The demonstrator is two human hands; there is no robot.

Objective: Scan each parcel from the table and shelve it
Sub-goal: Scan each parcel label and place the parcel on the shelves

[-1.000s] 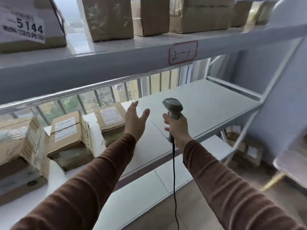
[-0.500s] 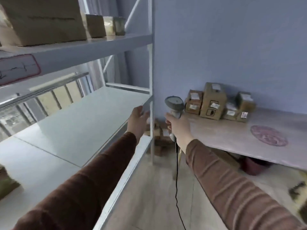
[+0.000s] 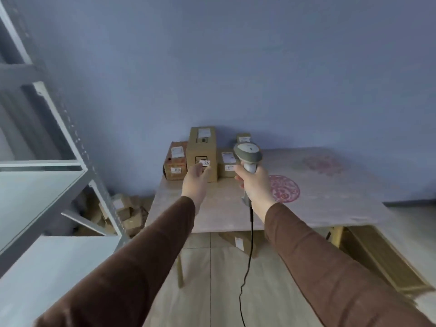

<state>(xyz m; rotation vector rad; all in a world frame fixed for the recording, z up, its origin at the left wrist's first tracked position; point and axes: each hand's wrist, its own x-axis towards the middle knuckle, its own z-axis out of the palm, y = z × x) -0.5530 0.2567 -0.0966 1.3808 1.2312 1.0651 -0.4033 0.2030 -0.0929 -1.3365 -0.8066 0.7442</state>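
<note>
**Scanner up, free hand out toward the parcels**

You are facing the table (image 3: 330, 208), its pale patterned cloth carrying a round pink motif (image 3: 284, 188) just right of your right hand. At the far left corner, against the blue wall (image 3: 236, 67), the cardboard parcels are sitting in a tight cluster: a tall brown box (image 3: 203, 147) standing upright with white labels on its top and front, a lower reddish-brown box (image 3: 174, 161) touching its left side, a small box (image 3: 227, 162) tucked against its right, and another small box (image 3: 243, 138) peeking out behind the scanner head.

Your right hand (image 3: 253, 182) is gripping the grey barcode scanner (image 3: 247, 153), fingers wrapped round the handle, the rounded head pointing up and away from you. Its black cable (image 3: 249, 256) is hanging down toward the tiled floor.

Your left hand (image 3: 195, 182) is reaching out in front of the tall box, fingers loosely extended and holding nothing; whether the fingertips are touching the cardboard, you cannot tell from here.

On your left, the grey metal shelving (image 3: 77, 147) is showing smooth white shelf boards. Low on the floor beyond it, more cardboard boxes (image 3: 122, 208) are lying in a loose heap. Under the table another labelled box (image 3: 238, 241) is resting on the floor.
</note>
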